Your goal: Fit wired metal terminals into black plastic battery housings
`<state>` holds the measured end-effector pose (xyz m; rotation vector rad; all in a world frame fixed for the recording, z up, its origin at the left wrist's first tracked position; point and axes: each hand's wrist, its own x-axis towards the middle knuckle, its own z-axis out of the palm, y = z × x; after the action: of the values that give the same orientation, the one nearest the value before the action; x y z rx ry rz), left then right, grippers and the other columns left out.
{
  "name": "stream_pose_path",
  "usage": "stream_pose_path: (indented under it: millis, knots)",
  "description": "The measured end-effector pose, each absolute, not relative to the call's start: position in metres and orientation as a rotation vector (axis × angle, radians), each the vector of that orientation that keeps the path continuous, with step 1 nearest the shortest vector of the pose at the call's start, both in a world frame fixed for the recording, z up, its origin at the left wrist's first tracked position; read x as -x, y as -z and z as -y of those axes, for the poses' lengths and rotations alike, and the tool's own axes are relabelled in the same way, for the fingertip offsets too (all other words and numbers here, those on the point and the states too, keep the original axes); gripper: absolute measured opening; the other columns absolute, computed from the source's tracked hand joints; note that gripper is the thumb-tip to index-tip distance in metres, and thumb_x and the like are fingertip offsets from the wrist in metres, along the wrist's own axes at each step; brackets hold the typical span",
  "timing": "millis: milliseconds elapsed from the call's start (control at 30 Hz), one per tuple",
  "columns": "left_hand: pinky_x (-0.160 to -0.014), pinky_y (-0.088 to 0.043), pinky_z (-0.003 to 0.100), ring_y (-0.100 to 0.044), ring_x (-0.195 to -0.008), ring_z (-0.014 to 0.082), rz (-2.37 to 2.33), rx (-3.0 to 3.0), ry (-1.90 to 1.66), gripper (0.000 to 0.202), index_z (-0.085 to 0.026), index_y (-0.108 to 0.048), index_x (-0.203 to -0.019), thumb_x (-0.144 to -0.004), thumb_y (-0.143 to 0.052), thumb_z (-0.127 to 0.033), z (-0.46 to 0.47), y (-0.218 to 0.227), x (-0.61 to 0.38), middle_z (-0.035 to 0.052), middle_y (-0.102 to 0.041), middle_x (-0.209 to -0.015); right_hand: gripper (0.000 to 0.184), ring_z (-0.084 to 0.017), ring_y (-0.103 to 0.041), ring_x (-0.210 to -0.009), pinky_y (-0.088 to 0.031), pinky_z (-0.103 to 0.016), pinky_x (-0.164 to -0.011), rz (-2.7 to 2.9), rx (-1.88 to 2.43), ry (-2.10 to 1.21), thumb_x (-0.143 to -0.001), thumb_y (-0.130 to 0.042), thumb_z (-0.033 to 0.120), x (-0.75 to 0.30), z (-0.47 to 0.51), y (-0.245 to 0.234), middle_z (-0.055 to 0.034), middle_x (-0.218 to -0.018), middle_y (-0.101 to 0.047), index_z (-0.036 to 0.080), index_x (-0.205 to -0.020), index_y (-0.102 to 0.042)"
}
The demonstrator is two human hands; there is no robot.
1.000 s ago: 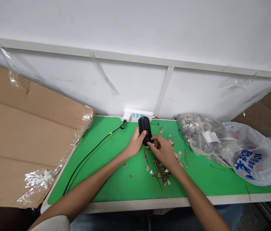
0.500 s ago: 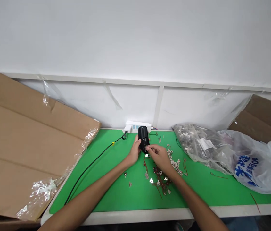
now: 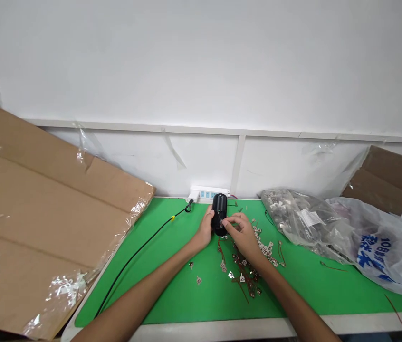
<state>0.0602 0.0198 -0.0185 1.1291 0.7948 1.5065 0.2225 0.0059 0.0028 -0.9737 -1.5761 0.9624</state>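
Note:
A glossy black, rounded plastic housing (image 3: 218, 207) is gripped along its left side by my left hand (image 3: 204, 229), over the green mat. My right hand (image 3: 243, 232) pinches a small shiny metal piece against the lower end of the housing; the fingertips hide most of it. Below and beside my right hand lie several small metal contact plates (image 3: 242, 278), some with thin red-brown wires. More pale contact plates (image 3: 268, 249) are strewn right of that hand, and a single plate (image 3: 198, 280) sits apart on the left.
A black cable (image 3: 140, 248) runs across the green mat (image 3: 172, 289) to a white power strip (image 3: 204, 192) by the wall. On the left leans a taped cardboard sheet (image 3: 44, 213). Clear bags of metal parts (image 3: 293, 213) and a white plastic bag (image 3: 389, 256) lie right.
The whole view has shifted slightly, with things appearing lower and further right. Both hands keep hold at the black housing, which now looks more upright.

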Motion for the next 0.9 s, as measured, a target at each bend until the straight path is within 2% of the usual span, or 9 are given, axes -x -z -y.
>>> stream_pose_path:
  millis: [100,267,500,667,900]
  knots:
    - [-0.112,-0.049,0.043,-0.061,-0.129,0.0299,-0.775,-1.183,-1.449,0.055,-0.017,-0.063,-0.135,-0.098,-0.059,-0.058,-0.016,0.018,-0.061,0.0103,-0.071,-0.13,0.034,-0.033,-0.059,-0.124,-0.057,-0.045,-0.095,1.566,0.985,-0.927,-0.091,-0.071,0.055,-0.222,-0.006,-0.001,-0.0155,-0.128,-0.058,0.022,-0.091,-0.08]
    - [-0.114,-0.047,0.044,-0.063,-0.125,0.0302,-0.757,-1.239,-1.367,0.057,-0.018,-0.063,-0.137,-0.098,-0.056,-0.058,-0.01,0.018,-0.063,0.0095,-0.072,-0.127,0.032,-0.034,-0.053,-0.134,-0.052,-0.052,-0.109,1.535,0.986,-0.858,-0.093,-0.068,0.054,-0.22,-0.008,0.009,-0.0163,-0.135,-0.052,0.023,-0.09,-0.077]
    - [-0.118,-0.044,0.046,-0.06,-0.129,0.0312,-0.763,-1.291,-1.383,0.052,-0.018,-0.065,-0.134,-0.1,-0.052,-0.055,-0.01,0.019,-0.064,0.01,-0.071,-0.129,0.034,-0.035,-0.053,-0.134,-0.05,-0.055,-0.112,1.571,0.949,-0.941,-0.091,-0.071,0.056,-0.219,-0.004,0.016,-0.016,-0.134,-0.053,0.023,-0.09,-0.078]
    - [-0.116,-0.045,0.047,-0.06,-0.126,0.0316,-0.801,-1.389,-1.352,0.051,-0.019,-0.065,-0.134,-0.102,-0.048,-0.056,-0.009,0.02,-0.062,0.01,-0.07,-0.127,0.041,-0.033,-0.062,-0.12,-0.057,-0.052,-0.101,1.427,0.97,-1.06,-0.088,-0.072,0.062,-0.214,0.0,0.016,-0.0166,-0.136,-0.054,0.022,-0.09,-0.077]
    - [-0.109,-0.05,0.047,-0.063,-0.116,0.0307,-0.853,-1.43,-1.296,0.05,-0.021,-0.065,-0.133,-0.103,-0.047,-0.057,-0.005,0.017,-0.062,0.0083,-0.072,-0.115,0.04,-0.032,-0.058,-0.126,-0.049,-0.047,-0.11,1.427,1.067,-0.941,-0.089,-0.069,0.061,-0.213,-0.002,0.016,-0.0146,-0.127,-0.064,0.022,-0.089,-0.078]
